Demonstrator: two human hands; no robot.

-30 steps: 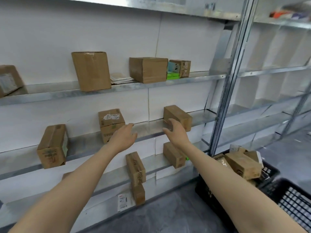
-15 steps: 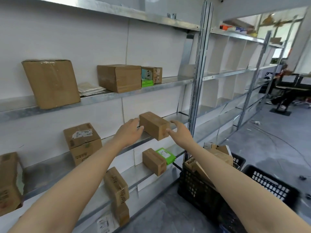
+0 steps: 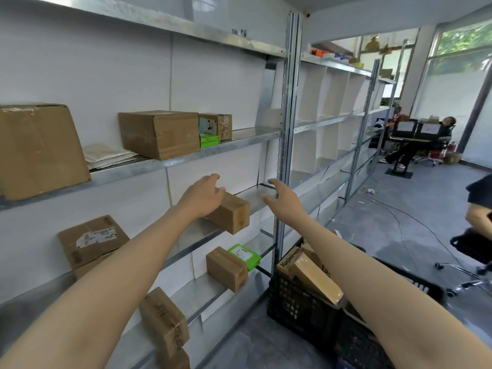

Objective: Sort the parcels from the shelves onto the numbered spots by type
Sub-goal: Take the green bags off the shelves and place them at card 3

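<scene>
The left hand [image 3: 203, 197] lies on the top rear of a small brown box [image 3: 231, 213], fingers spread and bent loosely over it; whether it grips the box or only rests there cannot be told. The right hand [image 3: 282, 199] is open wide, thumb and fingers splayed, just to the right of the box and apart from it, holding nothing.

The box is plain cardboard, long and narrow, with a faint reddish mark on the end facing the camera. It sits on the middle shelf [image 3: 255, 193], turned at an angle, with its near end over the shelf's front edge.

Above the box, on the next shelf up, stand a larger taped carton [image 3: 159, 134] and, to its right, a small printed box [image 3: 217, 126] with a green pack [image 3: 209, 141] in front of it. Left of the box on the same shelf sits a labelled parcel [image 3: 91, 241]. Below the box, one shelf down, lie another small carton [image 3: 227, 269] and a green case [image 3: 245, 255] just behind it. Lower right of the box, on the floor, a black crate [image 3: 298, 307] holds more cardboard parcels.
</scene>
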